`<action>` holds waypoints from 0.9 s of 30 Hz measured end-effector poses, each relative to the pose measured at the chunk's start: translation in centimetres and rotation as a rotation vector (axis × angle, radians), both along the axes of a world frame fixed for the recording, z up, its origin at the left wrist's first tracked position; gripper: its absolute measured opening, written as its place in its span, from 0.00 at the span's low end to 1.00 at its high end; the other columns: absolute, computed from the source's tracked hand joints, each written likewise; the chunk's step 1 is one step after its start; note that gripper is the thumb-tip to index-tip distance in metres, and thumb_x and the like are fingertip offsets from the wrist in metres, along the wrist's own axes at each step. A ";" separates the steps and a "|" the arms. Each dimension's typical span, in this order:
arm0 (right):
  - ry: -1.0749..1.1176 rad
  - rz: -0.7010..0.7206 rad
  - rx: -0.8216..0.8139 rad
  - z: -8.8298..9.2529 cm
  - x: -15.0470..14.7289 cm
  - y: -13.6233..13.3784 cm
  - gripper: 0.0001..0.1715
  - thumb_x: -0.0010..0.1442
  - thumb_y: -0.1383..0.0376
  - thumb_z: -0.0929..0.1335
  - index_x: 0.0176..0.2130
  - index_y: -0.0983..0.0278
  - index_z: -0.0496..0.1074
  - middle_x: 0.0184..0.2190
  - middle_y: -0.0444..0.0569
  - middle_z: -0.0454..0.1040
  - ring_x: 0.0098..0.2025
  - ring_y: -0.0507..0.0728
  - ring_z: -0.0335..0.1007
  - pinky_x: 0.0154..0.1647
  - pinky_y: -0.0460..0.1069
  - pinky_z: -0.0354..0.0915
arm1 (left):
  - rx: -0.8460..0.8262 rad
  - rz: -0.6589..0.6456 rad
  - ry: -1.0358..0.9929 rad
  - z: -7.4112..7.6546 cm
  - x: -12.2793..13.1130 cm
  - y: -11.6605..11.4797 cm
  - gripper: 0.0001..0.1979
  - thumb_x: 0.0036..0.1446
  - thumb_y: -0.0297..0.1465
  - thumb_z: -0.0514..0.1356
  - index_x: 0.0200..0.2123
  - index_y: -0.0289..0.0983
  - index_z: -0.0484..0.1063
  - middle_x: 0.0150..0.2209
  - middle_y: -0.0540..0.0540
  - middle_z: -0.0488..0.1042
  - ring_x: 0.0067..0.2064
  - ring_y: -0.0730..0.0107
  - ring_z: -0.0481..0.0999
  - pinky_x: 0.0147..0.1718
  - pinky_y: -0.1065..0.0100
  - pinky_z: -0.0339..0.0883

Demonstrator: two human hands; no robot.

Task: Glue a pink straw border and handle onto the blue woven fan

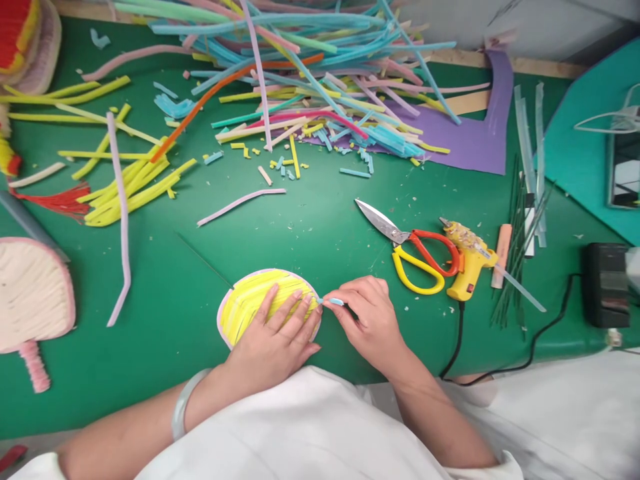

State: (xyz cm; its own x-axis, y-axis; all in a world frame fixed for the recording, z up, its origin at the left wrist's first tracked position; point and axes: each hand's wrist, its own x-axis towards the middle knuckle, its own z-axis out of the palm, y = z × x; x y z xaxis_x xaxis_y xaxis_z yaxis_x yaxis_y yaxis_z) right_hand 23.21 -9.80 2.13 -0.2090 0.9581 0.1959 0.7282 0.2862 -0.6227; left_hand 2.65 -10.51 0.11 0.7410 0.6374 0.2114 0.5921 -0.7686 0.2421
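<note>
A yellow oval craft piece (253, 297) with a pale pink rim lies near the table's front edge, covered in rows of yellow fuzzy strips. A thin green wire (203, 258) sticks out from its upper left. My left hand (280, 327) lies flat on the oval with its fingers spread. At the oval's right edge, my right hand (367, 317) pinches a short light-blue fuzzy strip (336, 302) between thumb and fingertips. The strip's left end touches the oval's edge.
Scissors (400, 247) and a yellow glue gun (467, 260) with a black cord lie to the right. Green wires (517, 253) are beyond them. Fuzzy strips (310, 40) heap at the back. Yellow strips (135, 193) and a cream paddle-shaped piece (33, 293) are left.
</note>
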 end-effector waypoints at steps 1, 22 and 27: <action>0.000 0.001 0.001 0.0 0.0 0.0 0.05 0.65 0.69 0.68 0.37 0.61 0.74 0.31 0.44 0.76 0.36 0.54 0.68 0.40 0.52 0.57 | -0.002 -0.002 0.000 0.0 0.0 0.0 0.19 0.65 0.42 0.58 0.52 0.36 0.76 0.49 0.42 0.80 0.56 0.54 0.74 0.68 0.45 0.43; -0.006 0.004 0.005 0.1 -0.1 0.0 0.04 0.65 0.69 0.68 0.37 0.61 0.74 0.31 0.45 0.76 0.36 0.53 0.69 0.41 0.52 0.58 | -0.003 -0.003 0.038 0.2 0.1 0.1 0.19 0.64 0.42 0.58 0.52 0.37 0.76 0.48 0.42 0.80 0.56 0.54 0.74 0.68 0.45 0.43; 0.005 -0.009 0.023 0.1 -0.1 0.0 0.04 0.64 0.70 0.69 0.37 0.62 0.74 0.31 0.45 0.76 0.35 0.53 0.68 0.41 0.52 0.58 | 0.002 -0.003 0.022 0.2 0.1 0.1 0.19 0.64 0.42 0.58 0.51 0.36 0.76 0.48 0.42 0.80 0.56 0.54 0.74 0.68 0.45 0.42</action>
